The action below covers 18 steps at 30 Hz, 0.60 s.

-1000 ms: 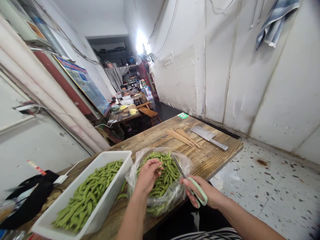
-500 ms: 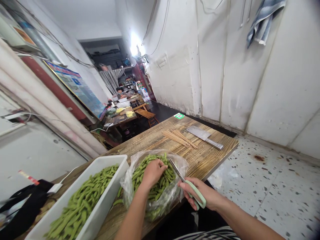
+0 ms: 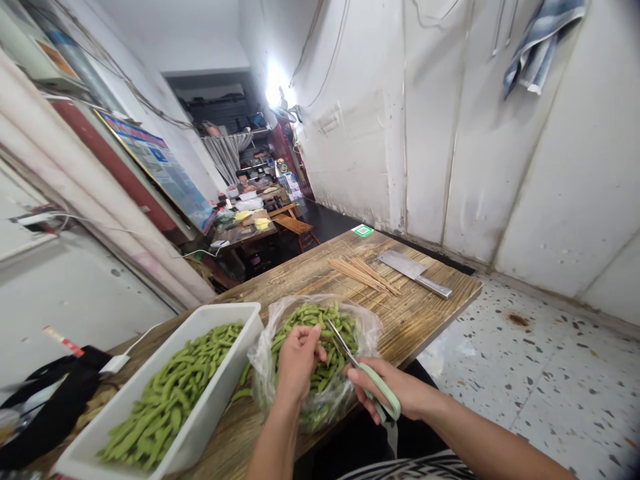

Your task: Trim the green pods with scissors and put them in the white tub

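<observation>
A clear plastic bag (image 3: pixel 367 330) full of green edamame pods (image 3: pixel 303 317) sits at the near edge of a wooden table (image 3: pixel 425 313). My left hand (image 3: pixel 297 357) is closed, pinching a pod over the bag. My right hand (image 3: pixel 395 393) grips green-handled scissors (image 3: pixel 363 370), whose blades point up-left toward the pod in my left hand. A white rectangular tub (image 3: pixel 220 387) holding more pods stands just left of the bag.
A bundle of bamboo skewers (image 3: pixel 365 273) and a cleaver (image 3: pixel 415 273) lie at the far right of the table, with a green sticker (image 3: pixel 363 231) behind them. A black bag (image 3: pixel 55 400) lies at the left. Terrazzo floor (image 3: pixel 550 380) spreads to the right; cluttered tables stand down the corridor.
My left hand has lifted a pod from the bag and drawn it back. My right hand has brought the scissors left, closer to that pod.
</observation>
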Available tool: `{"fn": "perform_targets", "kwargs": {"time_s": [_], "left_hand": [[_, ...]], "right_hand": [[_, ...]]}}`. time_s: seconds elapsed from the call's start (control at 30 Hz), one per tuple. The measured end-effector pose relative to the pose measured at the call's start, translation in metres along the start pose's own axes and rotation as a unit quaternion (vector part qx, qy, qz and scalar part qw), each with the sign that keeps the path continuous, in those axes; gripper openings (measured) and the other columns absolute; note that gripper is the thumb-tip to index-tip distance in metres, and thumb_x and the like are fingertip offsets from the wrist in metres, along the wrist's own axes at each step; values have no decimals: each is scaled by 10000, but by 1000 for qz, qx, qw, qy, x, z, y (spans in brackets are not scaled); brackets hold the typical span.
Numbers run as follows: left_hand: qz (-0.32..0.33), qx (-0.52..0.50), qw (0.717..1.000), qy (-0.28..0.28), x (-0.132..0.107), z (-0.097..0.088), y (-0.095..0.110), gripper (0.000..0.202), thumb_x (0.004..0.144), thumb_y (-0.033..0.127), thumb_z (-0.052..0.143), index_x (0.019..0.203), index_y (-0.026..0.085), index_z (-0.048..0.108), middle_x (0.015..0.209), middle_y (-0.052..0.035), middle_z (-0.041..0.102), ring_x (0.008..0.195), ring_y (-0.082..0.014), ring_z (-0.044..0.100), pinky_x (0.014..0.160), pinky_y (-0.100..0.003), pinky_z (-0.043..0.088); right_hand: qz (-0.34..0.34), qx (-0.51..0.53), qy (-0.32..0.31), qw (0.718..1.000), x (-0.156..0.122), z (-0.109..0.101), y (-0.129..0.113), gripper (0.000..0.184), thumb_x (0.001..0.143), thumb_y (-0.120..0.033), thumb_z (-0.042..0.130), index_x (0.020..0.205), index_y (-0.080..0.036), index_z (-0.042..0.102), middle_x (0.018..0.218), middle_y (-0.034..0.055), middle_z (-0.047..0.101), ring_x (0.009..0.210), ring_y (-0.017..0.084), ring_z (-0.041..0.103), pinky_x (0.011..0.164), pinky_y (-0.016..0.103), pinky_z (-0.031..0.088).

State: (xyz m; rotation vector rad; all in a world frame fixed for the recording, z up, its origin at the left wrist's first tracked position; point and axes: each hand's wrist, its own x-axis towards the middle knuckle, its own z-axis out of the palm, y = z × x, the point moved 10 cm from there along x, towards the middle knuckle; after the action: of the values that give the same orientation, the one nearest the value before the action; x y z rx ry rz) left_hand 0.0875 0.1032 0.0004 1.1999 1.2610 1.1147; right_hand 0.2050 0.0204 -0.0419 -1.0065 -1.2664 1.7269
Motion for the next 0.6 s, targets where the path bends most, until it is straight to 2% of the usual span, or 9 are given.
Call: {"fn": "perform_targets", "kwargs": {"time_s": [0.13, 0.33, 0.43, 0.53, 0.6], "left_hand": [[4, -21, 1000, 4, -4, 2, -5, 422, 648, 529, 722, 737, 195, 480, 413, 60, 555, 328, -43, 318, 381, -167, 177], [-16, -104, 994, 20, -5, -2, -15, 484, 582, 485, 788, 867, 133, 617, 449, 76, 514, 374, -27, 321, 385, -154, 179], [-11, -136, 990, 29, -5, -6, -13, 544, 580, 492, 783, 952, 116, 657, 576, 30, 591, 397, -22, 343, 370, -160, 148], [16, -125, 991, 39, -5, -14, -8, 590, 608, 475, 770, 1070, 125, 659, 746, -15, 640, 463, -37, 416, 379, -165, 187], [22, -83, 996, 29, -5, -16, -9, 600, 664, 464, 730, 1154, 130, 640, 718, 1, 621, 454, -38, 385, 388, -172, 196]], "right_hand": [[4, 17, 7, 1000, 2, 1, 2, 529, 770, -699, 563, 705, -183, 464, 455, -85, 462, 308, 51, 421, 289, 142, 318], [19, 57, 23, 998, 4, -1, 8, 479, 747, -624, 655, 743, -180, 477, 542, -82, 476, 333, 40, 398, 276, 143, 354], [5, 41, 24, 999, 5, -2, 4, 482, 747, -628, 652, 820, -174, 507, 553, -81, 481, 347, 44, 402, 293, 149, 363], [-15, 2, 20, 1000, 5, -4, 0, 522, 755, -654, 623, 921, -170, 522, 528, -92, 459, 361, 49, 399, 321, 148, 345], [-21, -23, 15, 999, 3, -4, -1, 558, 757, -679, 597, 969, -170, 515, 500, -101, 442, 371, 53, 395, 340, 148, 319]]}}
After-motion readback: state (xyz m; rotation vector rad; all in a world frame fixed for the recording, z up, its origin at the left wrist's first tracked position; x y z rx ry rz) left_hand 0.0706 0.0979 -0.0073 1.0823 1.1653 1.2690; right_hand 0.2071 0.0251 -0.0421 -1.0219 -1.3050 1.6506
